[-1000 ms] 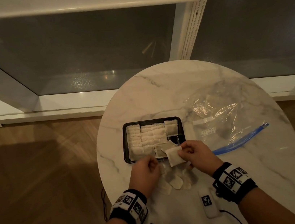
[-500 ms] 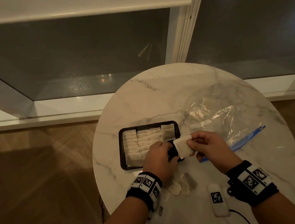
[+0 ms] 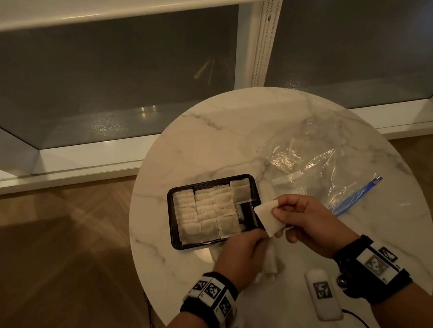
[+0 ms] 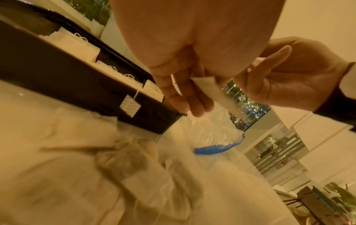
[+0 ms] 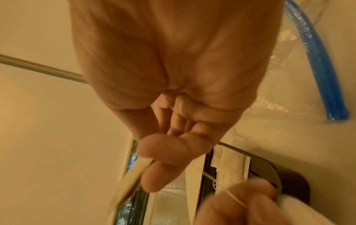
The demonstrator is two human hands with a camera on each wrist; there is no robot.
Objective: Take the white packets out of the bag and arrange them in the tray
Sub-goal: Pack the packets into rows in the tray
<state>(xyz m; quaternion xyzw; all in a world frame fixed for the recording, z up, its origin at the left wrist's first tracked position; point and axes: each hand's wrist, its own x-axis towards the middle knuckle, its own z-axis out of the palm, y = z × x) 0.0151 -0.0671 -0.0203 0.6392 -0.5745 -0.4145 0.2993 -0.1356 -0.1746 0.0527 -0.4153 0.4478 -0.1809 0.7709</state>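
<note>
A black tray (image 3: 173,225) on the round marble table holds rows of white packets (image 3: 205,212); its right-hand strip is partly bare. My right hand (image 3: 277,211) pinches one white packet (image 3: 269,219) by thumb and finger just over the tray's right front corner. My left hand (image 3: 259,237) pinches the lower end of that same packet (image 4: 208,89), with a thin string (image 5: 231,196) running to its fingers. Several loose packets (image 4: 134,167) lie on the table below the left hand. The clear bag (image 3: 323,176) with a blue zip lies flat to the right.
A small white tagged device (image 3: 323,296) with a cable lies near the table's front edge by my right wrist. Window frames and a sill stand behind the table; wooden floor lies to the left.
My left hand drew back from the tray's right side and now pinches the lower end of the packet. The right hand has kept hold of that packet over the tray's corner.
</note>
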